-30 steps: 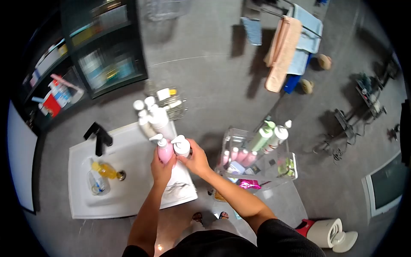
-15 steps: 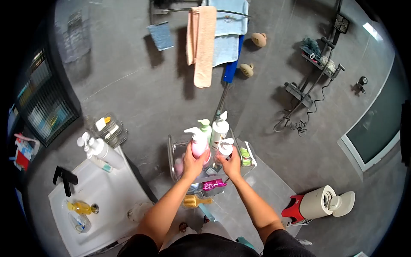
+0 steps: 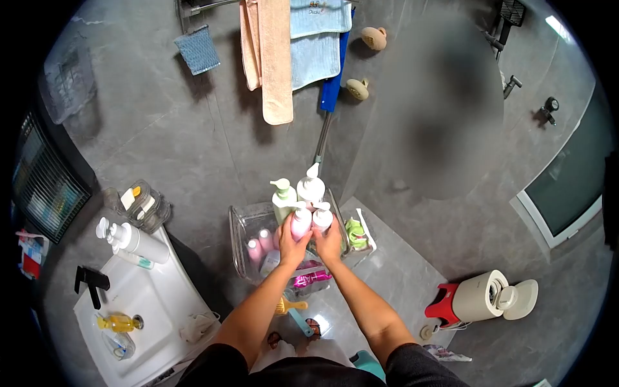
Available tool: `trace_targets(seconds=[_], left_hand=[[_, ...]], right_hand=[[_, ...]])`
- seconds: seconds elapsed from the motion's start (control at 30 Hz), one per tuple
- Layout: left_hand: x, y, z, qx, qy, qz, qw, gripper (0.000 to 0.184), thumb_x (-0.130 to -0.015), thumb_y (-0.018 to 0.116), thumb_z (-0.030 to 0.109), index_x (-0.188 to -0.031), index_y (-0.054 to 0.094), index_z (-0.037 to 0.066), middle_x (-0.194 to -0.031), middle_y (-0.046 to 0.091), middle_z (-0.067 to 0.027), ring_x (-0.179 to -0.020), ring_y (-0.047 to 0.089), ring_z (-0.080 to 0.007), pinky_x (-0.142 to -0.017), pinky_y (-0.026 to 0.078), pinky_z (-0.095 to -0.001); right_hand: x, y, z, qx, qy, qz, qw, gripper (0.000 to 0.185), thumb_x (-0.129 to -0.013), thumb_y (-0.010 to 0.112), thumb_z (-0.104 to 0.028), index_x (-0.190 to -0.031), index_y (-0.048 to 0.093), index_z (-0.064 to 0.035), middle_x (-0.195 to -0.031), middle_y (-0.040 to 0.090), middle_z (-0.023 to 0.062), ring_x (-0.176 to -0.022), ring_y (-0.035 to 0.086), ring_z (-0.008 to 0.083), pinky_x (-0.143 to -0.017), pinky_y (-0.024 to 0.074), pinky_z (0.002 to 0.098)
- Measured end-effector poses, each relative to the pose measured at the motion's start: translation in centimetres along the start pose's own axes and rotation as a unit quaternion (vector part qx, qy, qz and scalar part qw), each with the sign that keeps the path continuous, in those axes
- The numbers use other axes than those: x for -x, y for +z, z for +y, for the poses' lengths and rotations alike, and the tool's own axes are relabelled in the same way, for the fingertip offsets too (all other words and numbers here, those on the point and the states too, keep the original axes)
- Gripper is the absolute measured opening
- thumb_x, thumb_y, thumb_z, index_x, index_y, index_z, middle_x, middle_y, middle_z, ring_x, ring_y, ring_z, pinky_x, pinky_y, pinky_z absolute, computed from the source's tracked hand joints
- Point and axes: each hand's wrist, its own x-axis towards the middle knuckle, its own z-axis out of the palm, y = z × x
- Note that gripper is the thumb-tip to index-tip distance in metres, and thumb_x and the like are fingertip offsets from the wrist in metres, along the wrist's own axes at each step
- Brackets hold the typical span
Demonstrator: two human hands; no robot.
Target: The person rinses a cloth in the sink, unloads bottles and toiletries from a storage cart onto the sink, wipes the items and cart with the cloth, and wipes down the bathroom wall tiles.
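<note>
My left hand [image 3: 293,248] is wrapped round a pink pump bottle [image 3: 300,224] with a white pump. Beside it my right hand [image 3: 328,244] grips a second pump bottle [image 3: 322,220], whitish with a white pump; the two stand side by side. Both are over a clear plastic bin [image 3: 241,258]. Just behind them are a pale green pump bottle [image 3: 284,201] and a larger white pump bottle [image 3: 311,188]. Small pink bottles [image 3: 256,250] lie at the bin's left side. Near my wrists is a shiny magenta packet [image 3: 312,278]. The bottles' bases are hidden.
At left, a white sink [image 3: 164,293] has a black faucet [image 3: 92,280] and white bottles [image 3: 145,244] on its rim. A yellow brush [image 3: 291,306] is below the bin. Green packets [image 3: 356,233] sit right of it. A beige-and-red appliance [image 3: 477,298] stands at right.
My hands have drawn closer together, bringing the two pump bottles side by side. The view has shifted, and more small pink bottles show in the bin. A grey blur now covers the upper right.
</note>
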Motion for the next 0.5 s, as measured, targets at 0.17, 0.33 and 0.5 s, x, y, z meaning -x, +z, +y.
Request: trace_targets(seconds=[0.17,0.33,0.5], left_hand=[[-0.1,-0.4,-1.5,0.019,0.009,-0.043,0.999,0.086,-0.073,0.078,0.011,-0.146,0.031,0.009,-0.137,0.046,-0.0229,-0.126,0.044,-0.0420,-0.106,0.035,-0.0479],[2.5,-3.4,-0.4,0.041,-0.072,-0.084,0.993,0.078,-0.079,0.075,0.008,-0.144,0.032,0.004,-0.142,0.045,-0.0217,-0.133,0.044,-0.0329,-0.109,0.038,-0.0434],[4.9,-15.5,7.4,0.200,0.026,0.012,0.979,0.054,-0.090,0.059,-0.005,-0.140,0.042,0.001,-0.140,0.049,-0.0141,-0.133,0.045,-0.0242,-0.113,0.032,-0.0371]], right_hand=[[1.3,-0.2,0.5,0.047,0.017,-0.021,0.999,0.080,-0.080,0.074,-0.008,-0.147,0.030,0.0038,-0.136,0.050,0.0294,-0.124,0.053,0.0372,-0.099,0.0457,0.0394],[5.4,-2.1,-0.9,-0.060,0.025,-0.048,0.997,0.056,-0.087,0.067,-0.005,-0.137,0.042,0.0005,-0.120,0.055,0.0160,-0.106,0.057,0.0219,-0.088,0.0490,0.0313],[6.2,1.2,-13.4,-0.219,-0.058,-0.189,0.955,0.015,-0.092,0.060,-0.002,-0.107,0.058,-0.0037,-0.087,0.055,0.0000,-0.079,0.052,0.0078,-0.070,0.0453,0.0239]])
